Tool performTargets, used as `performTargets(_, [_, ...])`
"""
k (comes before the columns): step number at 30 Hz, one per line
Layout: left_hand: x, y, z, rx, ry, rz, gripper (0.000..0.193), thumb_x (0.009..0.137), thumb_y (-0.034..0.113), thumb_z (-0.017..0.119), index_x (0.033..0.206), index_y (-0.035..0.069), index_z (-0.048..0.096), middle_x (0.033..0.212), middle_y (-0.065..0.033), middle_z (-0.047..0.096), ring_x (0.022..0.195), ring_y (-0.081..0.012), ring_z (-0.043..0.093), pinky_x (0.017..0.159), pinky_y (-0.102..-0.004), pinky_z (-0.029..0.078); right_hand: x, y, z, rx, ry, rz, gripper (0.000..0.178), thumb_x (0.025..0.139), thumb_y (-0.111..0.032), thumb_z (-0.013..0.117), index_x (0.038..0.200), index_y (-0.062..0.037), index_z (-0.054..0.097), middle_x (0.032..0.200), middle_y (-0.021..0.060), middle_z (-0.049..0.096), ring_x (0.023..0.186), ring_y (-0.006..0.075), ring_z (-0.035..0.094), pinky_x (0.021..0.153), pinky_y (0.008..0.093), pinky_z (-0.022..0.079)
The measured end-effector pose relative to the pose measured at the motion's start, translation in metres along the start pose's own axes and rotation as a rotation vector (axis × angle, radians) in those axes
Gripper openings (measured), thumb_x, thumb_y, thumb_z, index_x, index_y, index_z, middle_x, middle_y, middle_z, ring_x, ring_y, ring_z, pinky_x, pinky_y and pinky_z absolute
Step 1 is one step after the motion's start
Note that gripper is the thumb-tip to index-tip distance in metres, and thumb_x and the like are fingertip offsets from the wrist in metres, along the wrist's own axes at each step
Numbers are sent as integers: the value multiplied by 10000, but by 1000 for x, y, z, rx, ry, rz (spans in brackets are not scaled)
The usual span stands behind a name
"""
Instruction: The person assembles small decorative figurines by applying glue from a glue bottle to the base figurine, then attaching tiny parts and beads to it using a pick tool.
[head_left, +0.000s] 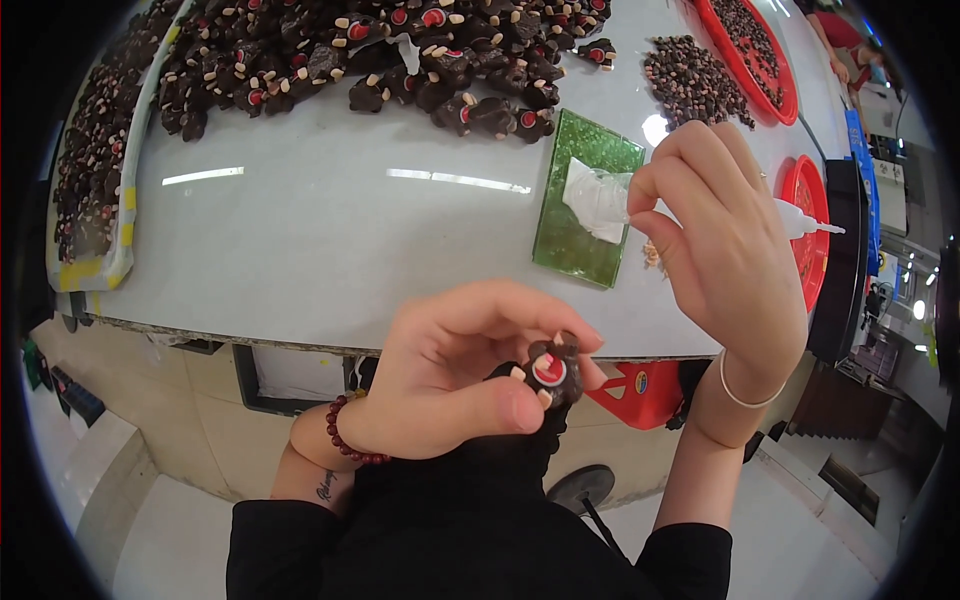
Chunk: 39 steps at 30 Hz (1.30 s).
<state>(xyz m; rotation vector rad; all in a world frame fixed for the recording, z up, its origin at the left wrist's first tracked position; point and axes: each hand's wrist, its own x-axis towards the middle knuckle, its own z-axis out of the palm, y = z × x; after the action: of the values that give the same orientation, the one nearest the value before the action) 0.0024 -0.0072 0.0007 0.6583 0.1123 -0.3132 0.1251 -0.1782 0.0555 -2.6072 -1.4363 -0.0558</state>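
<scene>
Between the thumb and fingers of my left hand (470, 365) is a small dark brown figurine (556, 372), with a red round patch and beige bits on its front. My right hand (715, 215) is raised over the right part of the table, thumb and fingertips pinched together beside a clear plastic-looking thing (616, 185); what exactly they grip is hard to make out. Below that lies a crumpled white tissue (592, 200) on a green rectangular plate (565, 240). A white nozzle (812, 224) sticks out past my right hand, which hides the rest of it.
Many similar brown figurines (265, 75) are heaped at the back of the white table (300, 260). More small parts fill a tray (125, 215) with yellow tape at left. Brown pieces (695, 80) lie loose near a red tray (790, 95). Another red tray (805, 180) and a red stool (640, 398) are at right.
</scene>
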Motion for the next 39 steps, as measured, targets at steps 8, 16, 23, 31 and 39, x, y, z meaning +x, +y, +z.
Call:
performTargets(8, [0,-19,-19,-202,-244,78,371,823,127,667,1123,-18,504,1064,-97,584,975,-179,587,861,-317,450,-29,-68,10,743,456,195,144,656,15,662,712,-42,542,811,82,444,742,273,575,635,381,484])
performTargets(16, [7,-25,-11,-263,-229,48,314,826,60,639,1098,-4,497,1070,-103,585,995,-183,578,879,-330,450,-51,-80,28,363,543,165,162,803,-75,645,730,-78,501,868,67,391,817,268,645,819,442,538])
performTargets(23, [4,-22,4,-150,-114,-12,399,764,195,704,1050,4,501,999,-111,606,941,-187,606,825,-320,490,-55,-76,30,454,631,112,146,630,95,670,746,13,638,827,75,444,825,321,637,846,463,520])
performTargets(31, [3,-25,4,-77,-77,3,380,756,178,743,1008,10,515,967,-129,608,911,-220,628,767,-315,533,-60,-77,32,556,648,140,251,639,121,679,857,12,620,800,64,451,860,298,613,885,500,486])
performTargets(39, [2,-24,4,-59,-60,58,387,768,168,731,1042,6,509,951,-135,612,908,-210,623,738,-292,528,-56,-82,37,445,583,243,164,785,-51,665,815,-111,515,864,40,381,746,177,575,900,481,481])
